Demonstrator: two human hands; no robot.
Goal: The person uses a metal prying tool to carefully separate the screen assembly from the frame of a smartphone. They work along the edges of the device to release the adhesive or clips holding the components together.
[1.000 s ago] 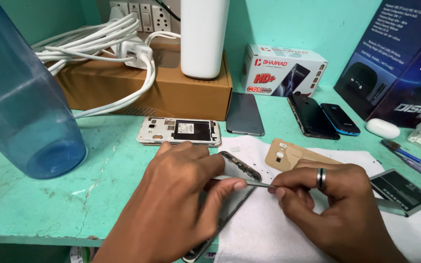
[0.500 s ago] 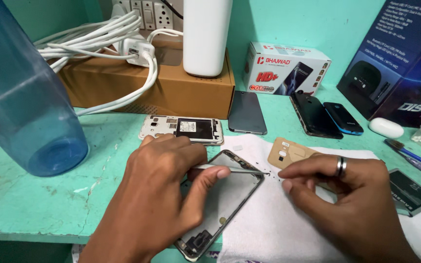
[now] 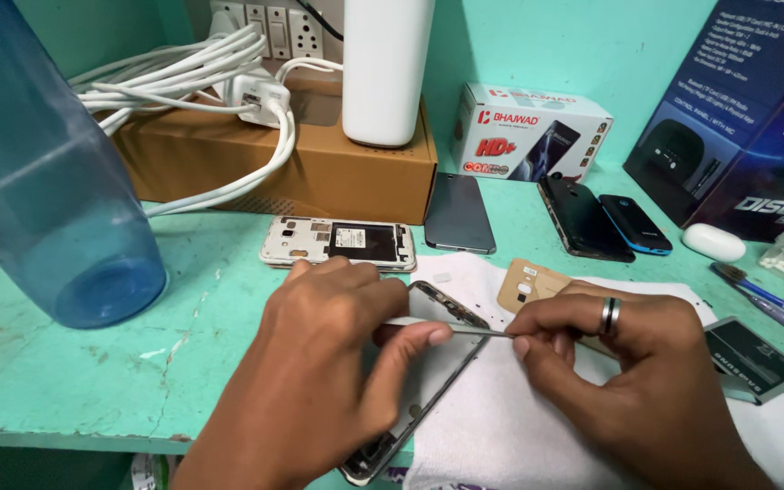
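Note:
My left hand (image 3: 328, 372) lies over a stripped phone frame (image 3: 428, 386) and pins it on a white cloth (image 3: 510, 436), thumb pressed at the frame's right edge. My right hand (image 3: 632, 381), with a dark ring on one finger, pinches a thin metal tool (image 3: 475, 332) between thumb and forefinger. The tool lies level and its tip meets the frame's edge right by my left thumb. Much of the frame is hidden under my left palm.
Behind the hands lie an opened white phone (image 3: 338, 243), a dark phone (image 3: 460, 213), a black phone (image 3: 583, 218) and a small blue phone (image 3: 635, 224). A gold back cover (image 3: 524, 283) and a battery (image 3: 753, 358) lie right. A blue bottle (image 3: 38, 181) stands left, a cardboard box (image 3: 319, 159) behind.
My left hand has shifted left and uncovered more of the phone frame. My right hand has drawn back to the right, with the tool tip still at the frame's edge.

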